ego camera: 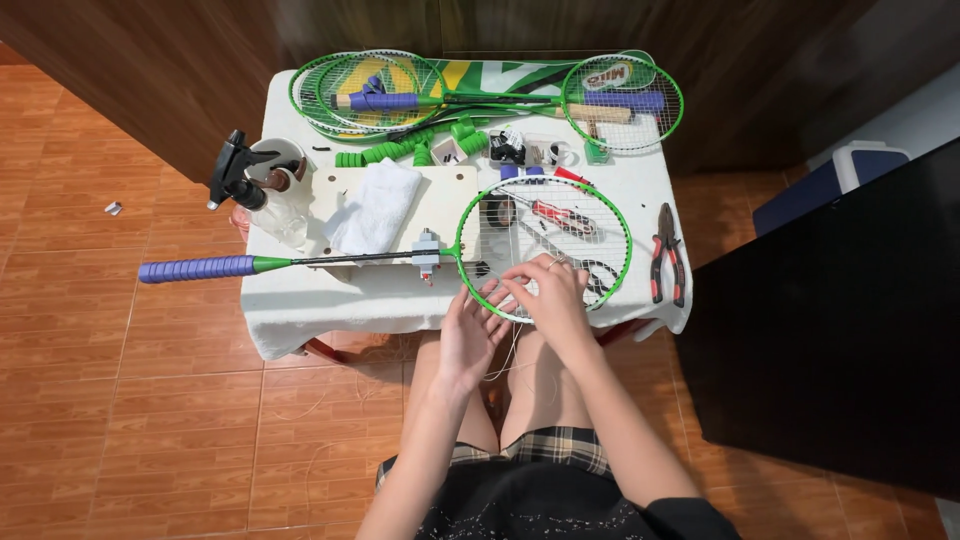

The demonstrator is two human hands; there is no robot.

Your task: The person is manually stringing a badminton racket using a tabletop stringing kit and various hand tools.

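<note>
We are looking down at a small counter draped in white cloth, with our two hands working at the near edge. A green badminton racket lies across it, its round head over the right half of the counter and its purple grip jutting out past the left edge, above the orange tiled floor. The shaft passes through a small grey clamp set on a pale wooden board.

Our right hand rests on the lower part of the racket's strings, fingers curled and pinching at them — what exactly is between the fingertips is too small to tell. Our left hand sits just below the frame's rim, palm turned up, fingers loosely spread and touching the frame's edge. A thin white string trails down from the hands toward our lap.

Under the racket head lies a red-handled tool. Red-handled pliers lie just right of the head. A folded white towel rests on the board, and a black tool sits at the counter's left edge. At the far side lie more green rackets and green grip rolls.
</note>
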